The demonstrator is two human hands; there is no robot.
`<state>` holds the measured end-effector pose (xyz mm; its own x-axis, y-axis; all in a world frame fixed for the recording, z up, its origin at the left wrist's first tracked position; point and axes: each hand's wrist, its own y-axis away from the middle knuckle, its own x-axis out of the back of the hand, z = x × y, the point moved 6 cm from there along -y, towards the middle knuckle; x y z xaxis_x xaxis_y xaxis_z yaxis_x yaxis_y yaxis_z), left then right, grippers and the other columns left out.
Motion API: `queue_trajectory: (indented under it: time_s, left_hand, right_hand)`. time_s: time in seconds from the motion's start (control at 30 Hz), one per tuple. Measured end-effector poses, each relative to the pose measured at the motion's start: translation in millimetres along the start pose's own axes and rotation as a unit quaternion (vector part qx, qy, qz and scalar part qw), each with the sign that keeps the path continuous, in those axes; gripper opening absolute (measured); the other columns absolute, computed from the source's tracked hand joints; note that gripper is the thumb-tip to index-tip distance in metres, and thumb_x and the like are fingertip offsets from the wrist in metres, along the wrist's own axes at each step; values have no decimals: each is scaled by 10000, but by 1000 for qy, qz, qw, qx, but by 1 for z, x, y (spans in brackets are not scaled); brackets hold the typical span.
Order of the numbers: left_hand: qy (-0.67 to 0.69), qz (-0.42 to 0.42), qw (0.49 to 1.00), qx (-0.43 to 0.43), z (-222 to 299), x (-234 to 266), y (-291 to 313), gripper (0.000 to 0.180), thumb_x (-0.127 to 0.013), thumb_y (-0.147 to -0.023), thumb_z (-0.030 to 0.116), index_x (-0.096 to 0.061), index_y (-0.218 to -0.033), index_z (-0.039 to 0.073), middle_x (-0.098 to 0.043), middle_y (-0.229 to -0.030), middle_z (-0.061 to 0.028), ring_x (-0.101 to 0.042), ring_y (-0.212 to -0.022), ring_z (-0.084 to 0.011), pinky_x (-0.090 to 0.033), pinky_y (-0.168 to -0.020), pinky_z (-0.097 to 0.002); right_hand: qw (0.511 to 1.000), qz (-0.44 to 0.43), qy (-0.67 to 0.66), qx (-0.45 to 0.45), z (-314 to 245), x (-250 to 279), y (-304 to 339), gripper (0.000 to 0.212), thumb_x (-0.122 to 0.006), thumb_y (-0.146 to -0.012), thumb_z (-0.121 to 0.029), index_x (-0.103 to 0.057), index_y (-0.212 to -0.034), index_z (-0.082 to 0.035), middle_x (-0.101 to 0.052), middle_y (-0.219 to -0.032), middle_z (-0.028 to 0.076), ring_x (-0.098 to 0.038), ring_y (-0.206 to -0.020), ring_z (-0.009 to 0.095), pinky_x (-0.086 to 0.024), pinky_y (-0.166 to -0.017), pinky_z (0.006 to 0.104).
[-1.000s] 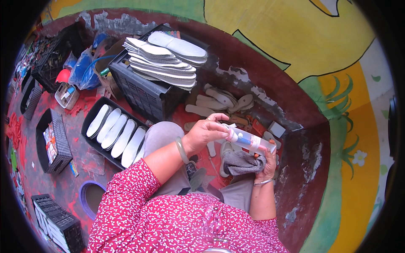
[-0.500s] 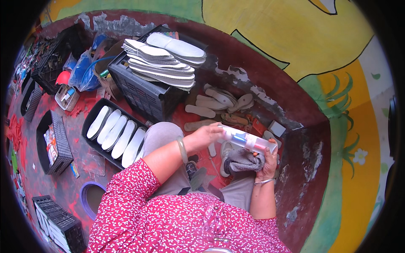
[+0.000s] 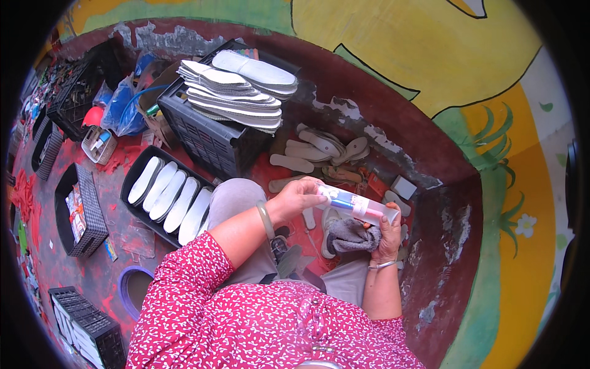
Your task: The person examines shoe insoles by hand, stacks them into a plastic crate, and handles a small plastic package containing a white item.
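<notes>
In front of my knees I hold a clear plastic tube-shaped case [image 3: 353, 204] between both hands, with blue and pink pen-like things showing inside and a pale patterned band around it. Its left end is pinched by my left hand [image 3: 296, 200], thumb on the near side. My right hand [image 3: 388, 237] grips the other end, fingers bent around it. A bunched grey cloth [image 3: 350, 237] hangs just below the case, against my right fingers; whether they grip it as well is partly hidden.
To the left, a black bin [image 3: 157, 212] holds a row of white insoles. A black crate [image 3: 209, 138] carries stacked insoles [image 3: 236, 92]. Loose insoles [image 3: 310, 147] lie by the maroon wall [image 3: 442, 227]. A checkered basket [image 3: 92, 224] and a purple-rimmed bucket [image 3: 123, 292] stand at the left.
The case has turned slightly, so its blue and pink contents show more clearly. My left hand has shifted a little left, and the right hand and cloth have moved slightly left too.
</notes>
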<state>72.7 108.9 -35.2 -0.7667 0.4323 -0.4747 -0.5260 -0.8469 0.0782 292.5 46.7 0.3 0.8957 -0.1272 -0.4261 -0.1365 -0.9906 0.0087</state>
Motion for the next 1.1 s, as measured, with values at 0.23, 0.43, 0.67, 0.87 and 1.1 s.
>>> queue_trajectory:
  time_s: [0.23,0.43,0.67,0.87,1.1]
  left_hand:
    - [-14,66,997,25,-9,7,-2,164,-603,-865,112,-622,-967,-15,-625,-956,-68,-574,-836,-110,-455,-800,-252]
    - [218,37,974,56,2,5,1,168,-575,-884,86,-616,-996,-33,-608,-1005,-98,-578,-944,-184,-467,-856,-314]
    - [154,-13,986,57,7,4,5,269,-589,-871,50,-547,-1135,14,-574,-1053,-56,-585,-934,-135,-496,-795,-240]
    - [110,-64,989,76,16,9,7,206,-600,-862,42,-598,-1067,13,-536,-1116,-52,-575,-932,-130,-488,-789,-229]
    - [196,-32,980,28,27,-3,18,149,-643,-817,50,-662,-931,-44,-475,-1147,-59,-550,-995,-182,-448,-877,-297]
  right_hand:
    - [1000,21,21,-1,5,-2,-3,345,-636,-846,-104,-437,-1126,-76,-579,-948,106,-622,-732,208,-540,-651,290]
    - [1000,9,-20,3,5,-4,-3,341,-637,-842,-95,-438,-1118,-77,-588,-943,111,-624,-723,209,-546,-637,297]
    - [999,-11,-44,3,-1,-2,1,399,-644,-834,-104,-410,-1157,-88,-591,-909,131,-624,-660,212,-546,-635,310]
    - [998,-22,22,62,-14,-4,20,430,-687,-809,-144,-406,-1130,-81,-573,-1015,148,-629,-766,244,-537,-686,328]
    - [998,-44,-36,37,-11,-12,23,425,-673,-819,-118,-398,-1142,-93,-576,-991,156,-626,-760,248,-529,-687,320]
